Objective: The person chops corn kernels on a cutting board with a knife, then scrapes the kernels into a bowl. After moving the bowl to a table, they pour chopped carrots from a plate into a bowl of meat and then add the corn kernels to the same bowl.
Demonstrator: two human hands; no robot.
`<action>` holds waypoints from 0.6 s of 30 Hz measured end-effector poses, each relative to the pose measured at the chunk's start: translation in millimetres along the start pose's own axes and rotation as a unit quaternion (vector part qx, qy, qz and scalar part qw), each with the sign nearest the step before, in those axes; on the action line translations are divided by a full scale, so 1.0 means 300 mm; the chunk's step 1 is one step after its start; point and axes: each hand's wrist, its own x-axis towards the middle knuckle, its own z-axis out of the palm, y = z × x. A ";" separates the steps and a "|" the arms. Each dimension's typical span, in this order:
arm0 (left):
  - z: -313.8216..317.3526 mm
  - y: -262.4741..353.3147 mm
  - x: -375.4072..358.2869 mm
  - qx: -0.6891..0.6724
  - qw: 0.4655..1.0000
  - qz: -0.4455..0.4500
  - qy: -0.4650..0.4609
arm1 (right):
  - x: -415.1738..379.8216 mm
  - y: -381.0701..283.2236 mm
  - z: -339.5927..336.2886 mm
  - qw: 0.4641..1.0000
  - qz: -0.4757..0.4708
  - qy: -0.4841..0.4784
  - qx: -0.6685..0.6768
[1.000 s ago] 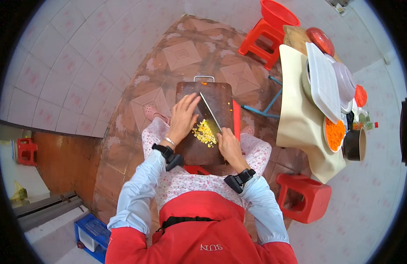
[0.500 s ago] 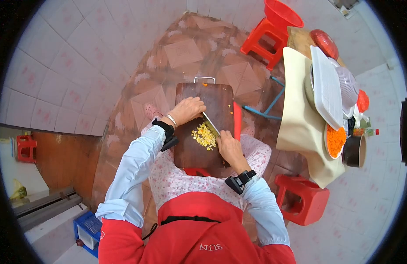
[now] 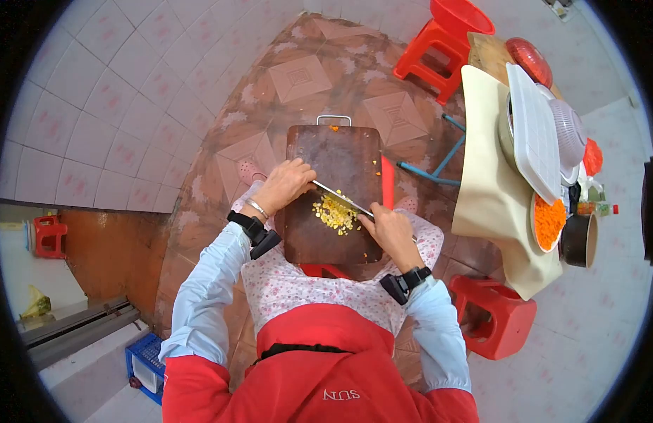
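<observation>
A knife [image 3: 343, 198] lies slantwise over the dark brown cutting board [image 3: 333, 151]. My right hand [image 3: 392, 234] is closed around its handle end at the right. At the blade's far end, the fingers of my left hand [image 3: 288, 185] are closed on the tip. Beneath and beside the blade is a small heap of chopped yellow and pale bits [image 3: 336, 217], too small to name for certain. The board rests across my lap and has a metal handle [image 3: 334, 118] at its far edge. A few orange scraps [image 3: 334, 128] stick to it.
At right, a cloth-covered table [image 3: 478, 176] carries a white lid [image 3: 534, 134], a bowl of shredded orange food [image 3: 550, 224] and a dark pot [image 3: 579, 240]. Red stools [image 3: 492, 317] stand below it and behind, one with a red basin [image 3: 462, 15]. A tiled wall [image 3: 122, 99] runs along the left.
The knife has swung to a flatter slant across the board. My left hand has moved left and slightly nearer me, my right hand to the right. The view has shifted a little.
</observation>
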 end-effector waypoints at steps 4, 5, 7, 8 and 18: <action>0.032 0.003 -0.032 -0.011 1.000 -0.002 0.007 | -0.001 0.018 0.031 1.000 -0.010 -0.016 -0.022; 0.040 -0.002 -0.036 -0.011 1.000 -0.004 0.003 | -0.005 0.016 0.029 1.000 -0.011 -0.018 -0.022; 0.015 0.003 -0.026 -0.009 1.000 -0.006 0.000 | 0.005 0.014 0.016 1.000 -0.024 0.004 -0.014; 0.002 0.006 -0.028 -0.006 1.000 -0.007 0.012 | 0.006 0.013 0.006 1.000 -0.024 0.003 -0.013; 0.030 0.031 -0.076 0.000 1.000 -0.016 0.025 | -0.016 0.030 0.050 0.999 -0.040 0.010 -0.014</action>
